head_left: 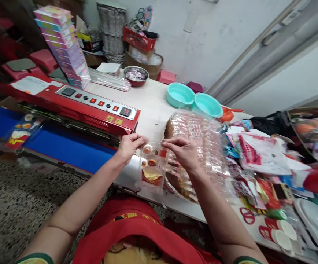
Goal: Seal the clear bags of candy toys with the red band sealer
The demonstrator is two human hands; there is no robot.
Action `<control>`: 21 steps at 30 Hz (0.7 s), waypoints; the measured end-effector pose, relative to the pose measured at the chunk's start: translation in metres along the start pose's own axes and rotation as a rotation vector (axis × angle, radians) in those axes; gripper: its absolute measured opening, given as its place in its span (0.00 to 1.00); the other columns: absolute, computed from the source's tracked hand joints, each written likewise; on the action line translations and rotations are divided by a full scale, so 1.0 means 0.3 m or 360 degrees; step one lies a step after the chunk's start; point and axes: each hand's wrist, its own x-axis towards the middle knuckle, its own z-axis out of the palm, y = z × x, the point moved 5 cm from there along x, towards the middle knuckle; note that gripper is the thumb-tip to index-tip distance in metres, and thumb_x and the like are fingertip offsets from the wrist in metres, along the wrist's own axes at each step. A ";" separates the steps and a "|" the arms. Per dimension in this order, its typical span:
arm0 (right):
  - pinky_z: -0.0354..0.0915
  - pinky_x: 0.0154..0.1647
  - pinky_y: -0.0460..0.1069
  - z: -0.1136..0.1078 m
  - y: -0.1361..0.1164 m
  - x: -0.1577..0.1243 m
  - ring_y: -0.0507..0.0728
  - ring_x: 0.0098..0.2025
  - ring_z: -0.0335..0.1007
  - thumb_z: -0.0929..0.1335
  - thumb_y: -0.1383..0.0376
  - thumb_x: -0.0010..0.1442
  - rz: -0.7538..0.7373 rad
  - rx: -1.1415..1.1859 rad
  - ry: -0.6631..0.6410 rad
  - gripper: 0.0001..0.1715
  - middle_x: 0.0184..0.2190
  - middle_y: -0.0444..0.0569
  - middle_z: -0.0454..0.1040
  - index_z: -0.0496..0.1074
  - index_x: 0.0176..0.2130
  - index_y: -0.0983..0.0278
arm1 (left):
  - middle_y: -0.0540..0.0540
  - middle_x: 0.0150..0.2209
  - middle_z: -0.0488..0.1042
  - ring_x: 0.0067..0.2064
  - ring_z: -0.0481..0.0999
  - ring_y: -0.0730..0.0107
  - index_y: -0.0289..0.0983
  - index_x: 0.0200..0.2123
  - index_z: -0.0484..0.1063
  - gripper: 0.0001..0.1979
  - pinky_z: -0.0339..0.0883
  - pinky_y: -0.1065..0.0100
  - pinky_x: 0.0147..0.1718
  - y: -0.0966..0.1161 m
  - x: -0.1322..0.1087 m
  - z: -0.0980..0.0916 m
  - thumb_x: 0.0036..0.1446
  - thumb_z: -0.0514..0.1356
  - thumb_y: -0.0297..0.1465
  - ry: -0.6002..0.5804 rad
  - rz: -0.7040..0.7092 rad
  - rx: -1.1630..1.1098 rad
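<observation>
A clear plastic bag (151,175) with small food-shaped pieces inside hangs upright between my hands, over the table's front edge. My left hand (130,146) pinches its top left corner, close to the right end of the red sealing machine (93,106). At the top right corner, my right hand (182,150) pinches the bag between thumb and fingers. Behind and right of that hand lies a wide pile of clear packets (203,143) in rows. A similar filled bag (21,134) rests on the machine's blue belt (73,154) at the left.
Two turquoise basins (179,94) stand behind the packets. A tall stack of boxes (65,47) rises behind the machine, near a metal bowl (136,75). Mixed wrappers (260,154) and paper cups (281,238) crowd the table's right side.
</observation>
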 end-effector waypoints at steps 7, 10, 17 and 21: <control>0.67 0.25 0.48 0.281 0.315 -0.033 0.53 0.22 0.70 0.79 0.54 0.34 0.0588 0.0309 -0.0046 0.21 0.21 0.47 0.77 0.78 0.25 0.66 | 0.52 0.18 0.68 0.21 0.64 0.79 0.35 0.19 0.67 0.16 0.56 0.76 0.21 -0.243 0.047 -0.220 0.43 0.66 0.40 0.0527 -0.0287 -0.0030; 0.66 0.25 0.48 0.330 0.358 -0.041 0.52 0.22 0.69 0.80 0.54 0.32 0.0653 0.0367 -0.0032 0.21 0.21 0.47 0.76 0.77 0.23 0.65 | 0.50 0.20 0.71 0.22 0.68 0.75 0.34 0.22 0.70 0.15 0.59 0.74 0.21 -0.263 0.039 -0.271 0.42 0.67 0.39 0.0365 -0.0465 -0.0035; 0.67 0.27 0.49 0.376 0.367 -0.086 0.53 0.24 0.70 0.80 0.56 0.34 0.0697 0.0351 -0.0019 0.19 0.22 0.47 0.77 0.77 0.23 0.65 | 0.49 0.26 0.74 0.25 0.71 0.75 0.33 0.28 0.71 0.13 0.64 0.73 0.26 -0.287 -0.019 -0.297 0.34 0.67 0.25 0.0002 -0.0686 -0.0321; 0.67 0.27 0.49 0.385 0.386 -0.115 0.53 0.24 0.70 0.79 0.56 0.34 0.0738 0.0355 0.0011 0.18 0.22 0.47 0.77 0.78 0.23 0.65 | 0.45 0.33 0.77 0.30 0.75 0.72 0.32 0.33 0.72 0.16 0.67 0.72 0.30 -0.311 -0.051 -0.298 0.36 0.68 0.24 -0.0093 -0.0636 -0.0401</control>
